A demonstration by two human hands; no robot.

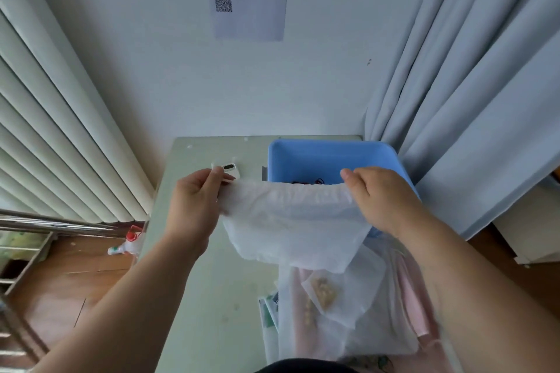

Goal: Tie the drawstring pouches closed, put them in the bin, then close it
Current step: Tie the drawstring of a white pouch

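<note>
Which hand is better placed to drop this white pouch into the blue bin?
Right, probably: the right hand grips the pouch at the bin rim, while the left hand holds it off to the side.

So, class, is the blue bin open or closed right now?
Open. The blue bin has no lid on; its inner walls and some dark items inside show behind the white pouch.

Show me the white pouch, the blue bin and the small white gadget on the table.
white pouch [291,221]: head view, middle of its fabric.
blue bin [318,160]: head view, inner back wall.
small white gadget [229,167]: head view, its dark window.
</note>
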